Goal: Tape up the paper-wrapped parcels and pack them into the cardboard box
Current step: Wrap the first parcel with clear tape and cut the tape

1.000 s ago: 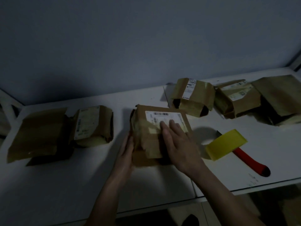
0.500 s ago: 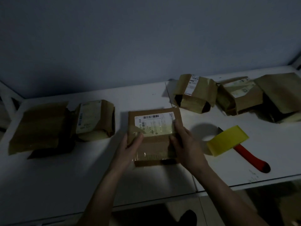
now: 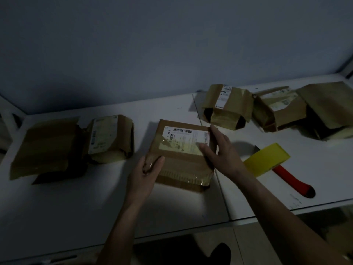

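Note:
A brown paper-wrapped parcel (image 3: 181, 159) with a white barcode label lies in the middle of the white table (image 3: 76, 207), shiny tape across its top. My left hand (image 3: 145, 175) holds its near-left corner, thumb on top. My right hand (image 3: 219, 152) grips its right edge, with the thumb on the label and a finger reaching up to the far corner. A yellow tape dispenser (image 3: 267, 159) with a red handle (image 3: 292, 180) lies just right of my right wrist. No cardboard box is in view.
Two wrapped parcels lie at the left (image 3: 47, 148) (image 3: 110, 138). Three more sit at the back right (image 3: 227, 106) (image 3: 277, 109) (image 3: 328, 106), some with open paper ends. A grey wall runs behind the table. The table's front edge is near me.
My hands went from pressing on the parcel's top to holding its sides. The parcel turned slightly, and my right hand slid up to the far-right corner.

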